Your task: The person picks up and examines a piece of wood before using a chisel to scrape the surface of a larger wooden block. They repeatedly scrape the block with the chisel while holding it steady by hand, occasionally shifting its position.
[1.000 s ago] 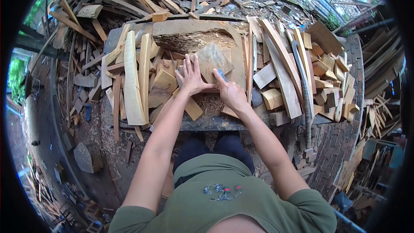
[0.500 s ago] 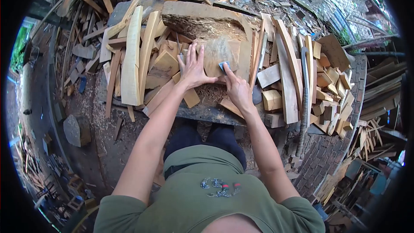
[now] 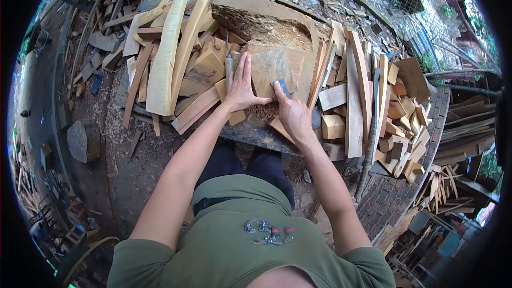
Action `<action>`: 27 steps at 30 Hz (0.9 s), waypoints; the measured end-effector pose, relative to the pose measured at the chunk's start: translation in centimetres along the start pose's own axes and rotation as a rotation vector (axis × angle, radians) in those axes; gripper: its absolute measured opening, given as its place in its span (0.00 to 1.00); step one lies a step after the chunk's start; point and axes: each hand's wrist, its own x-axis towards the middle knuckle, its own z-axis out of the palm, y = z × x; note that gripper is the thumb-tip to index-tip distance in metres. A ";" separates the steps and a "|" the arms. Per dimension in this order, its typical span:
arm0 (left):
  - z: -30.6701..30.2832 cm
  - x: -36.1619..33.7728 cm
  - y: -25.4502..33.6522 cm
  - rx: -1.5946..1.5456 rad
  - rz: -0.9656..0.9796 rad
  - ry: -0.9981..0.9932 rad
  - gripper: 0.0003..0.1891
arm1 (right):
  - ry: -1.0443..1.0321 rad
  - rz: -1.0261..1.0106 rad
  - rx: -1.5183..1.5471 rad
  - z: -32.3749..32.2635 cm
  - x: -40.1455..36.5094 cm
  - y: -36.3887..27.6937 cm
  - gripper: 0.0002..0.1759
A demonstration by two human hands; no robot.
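My left hand (image 3: 244, 88) rests along the left edge of a flat, pale wooden block (image 3: 270, 69). Its fingers are stretched out, and the thumb points right along the near edge. In my right hand (image 3: 294, 113) is a small blue piece (image 3: 280, 86), sandpaper-like, pressed onto the block's near right part by the extended index finger. Under and behind the block stands a large, rough timber piece (image 3: 256, 5) with a hollowed, crumbly face. Just left of my left hand lies a slim tool with a grey handle (image 3: 229, 66) and a thin metal shaft.
Long curved wood strips (image 3: 166, 58) lean at the left of the workbench (image 3: 250, 137). To the right stand more boards (image 3: 353, 101), a dark curved bar (image 3: 374, 112) and a heap of offcuts (image 3: 402, 128). A cut stump (image 3: 84, 141) sits on the floor at left.
The whole view has tilted and shifted slightly. My left fingers lie closer together. My right hand stays on the block's near right part, and more of the blue piece shows.
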 end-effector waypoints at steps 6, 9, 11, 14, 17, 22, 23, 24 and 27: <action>0.6 0.0 -0.1 -0.142 0.023 0.074 0.77 | 0.075 -0.014 0.073 0.7 0.2 0.2 0.27; 0.5 0.0 -0.2 -0.163 0.031 0.064 0.77 | 0.107 -0.029 0.116 1.2 -0.7 0.2 0.26; 0.6 0.0 -0.2 -0.143 0.031 0.069 0.77 | 0.061 -0.013 0.095 0.8 -1.3 0.1 0.26; 0.6 0.2 -0.3 -0.125 0.034 0.067 0.76 | 0.022 0.009 0.081 0.0 0.1 -0.7 0.27; 0.8 -0.1 -0.2 -0.112 0.033 0.049 0.76 | 0.059 0.011 0.089 0.9 4.4 -1.3 0.29; 0.6 0.1 -0.4 -0.109 0.046 0.072 0.76 | 0.082 0.010 0.033 0.6 4.9 -1.8 0.30; 0.7 0.2 -0.5 -0.112 0.043 0.080 0.76 | 0.063 0.019 -0.007 0.5 3.8 -1.8 0.30; 0.7 0.0 -0.4 -0.115 0.035 0.081 0.76 | 0.053 0.000 0.020 0.3 2.6 -1.8 0.31; 0.7 0.0 -0.2 -0.119 0.022 0.099 0.76 | 0.015 -0.004 -0.015 0.4 1.5 -1.7 0.31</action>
